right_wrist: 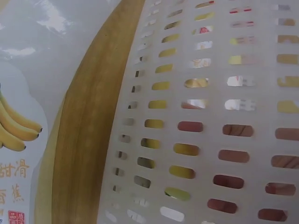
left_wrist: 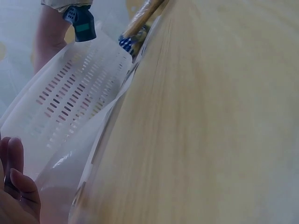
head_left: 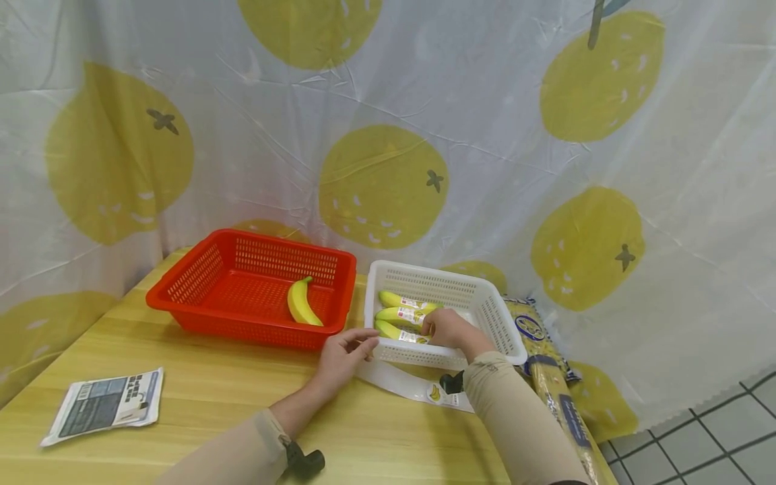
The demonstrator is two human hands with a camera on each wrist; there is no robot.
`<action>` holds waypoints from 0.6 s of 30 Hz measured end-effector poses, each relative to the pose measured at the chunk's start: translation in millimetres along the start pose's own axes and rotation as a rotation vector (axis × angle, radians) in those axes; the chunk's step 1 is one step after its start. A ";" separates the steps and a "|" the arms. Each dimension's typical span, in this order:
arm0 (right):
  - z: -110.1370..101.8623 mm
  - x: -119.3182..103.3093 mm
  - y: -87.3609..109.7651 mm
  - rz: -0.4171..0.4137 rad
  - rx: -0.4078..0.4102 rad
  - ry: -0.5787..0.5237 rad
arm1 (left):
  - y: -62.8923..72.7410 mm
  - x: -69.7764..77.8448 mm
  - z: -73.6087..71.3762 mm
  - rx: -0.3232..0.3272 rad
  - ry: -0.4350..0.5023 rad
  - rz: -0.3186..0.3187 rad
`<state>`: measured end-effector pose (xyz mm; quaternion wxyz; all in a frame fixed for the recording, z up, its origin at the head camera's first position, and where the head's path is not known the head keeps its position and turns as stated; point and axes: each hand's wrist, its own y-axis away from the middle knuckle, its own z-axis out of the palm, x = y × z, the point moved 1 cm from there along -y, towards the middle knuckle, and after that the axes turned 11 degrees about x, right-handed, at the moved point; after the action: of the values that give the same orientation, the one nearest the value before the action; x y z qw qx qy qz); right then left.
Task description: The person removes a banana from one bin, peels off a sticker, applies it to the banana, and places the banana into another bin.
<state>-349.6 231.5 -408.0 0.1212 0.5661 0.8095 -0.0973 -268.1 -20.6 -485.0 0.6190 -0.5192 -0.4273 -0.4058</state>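
Three yellow bananas with white printed labels, the middle one (head_left: 394, 314) among them, lie side by side in a white perforated basket (head_left: 427, 271). My right hand (head_left: 455, 331) reaches over the basket's front rim, its curled fingers at the right ends of the bananas. Its fingertips are hidden, so a grip cannot be made out. By the basket's front left corner is my left hand (head_left: 342, 357), fingers loosely bent, thumb apart from them in the left wrist view. A glossy strip of banana stickers (head_left: 394, 382) runs along the table below the basket.
A red perforated basket (head_left: 200, 311) with one unlabelled banana (head_left: 301, 303) stands at the left. A flat printed packet (head_left: 106, 405) lies at the table's left. Pasta bags (head_left: 560, 411) line the right edge. A fruit-patterned curtain (head_left: 485, 135) hangs behind.
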 end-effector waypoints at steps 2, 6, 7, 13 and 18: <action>-0.9 -1.4 -0.1 0.012 -0.005 -0.004 | 0.5 0.9 -0.2 -0.001 0.000 -0.005; -1.1 -1.7 -0.6 0.019 -0.013 -0.005 | 0.8 0.9 -0.6 0.001 0.008 -0.019; -0.9 -1.4 -0.5 0.019 -0.018 -0.004 | 0.9 1.1 -0.8 0.001 0.014 -0.026; 0.4 3.6 -0.4 -0.015 -0.077 -0.018 | 0.7 0.4 0.4 0.004 0.011 -0.014; 1.9 8.0 -2.0 0.002 -0.084 -0.037 | -0.8 -1.7 -0.3 -0.001 0.009 -0.006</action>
<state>-353.9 237.4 -412.3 0.1599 0.5596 0.8099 -0.0733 -269.4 -20.9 -486.4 0.6193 -0.5163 -0.4261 -0.4103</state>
